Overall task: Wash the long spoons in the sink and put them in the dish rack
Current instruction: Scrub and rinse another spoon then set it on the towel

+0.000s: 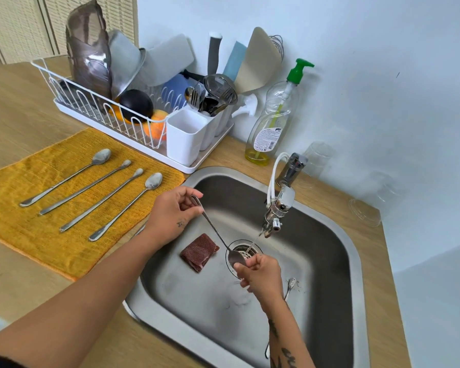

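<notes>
Hands hold one long spoon [213,227] slantwise over a steel sink [186,296].
Nearest, the right hand [260,274] pinches the spoon's bowl above the drain, under a thin stream from the faucet [279,205]; the left hand [175,211] pinches the handle's end. A second spoon [290,286] and a dark red mesh scrubber [199,252] lie in the basin. Farther left, four long spoons [101,200] rest side by side on a yellow cloth [37,245] on the counter [24,102]. Beyond them stands a crowded white dish rack [133,120], with a soap bottle [271,120] beside it.
</notes>
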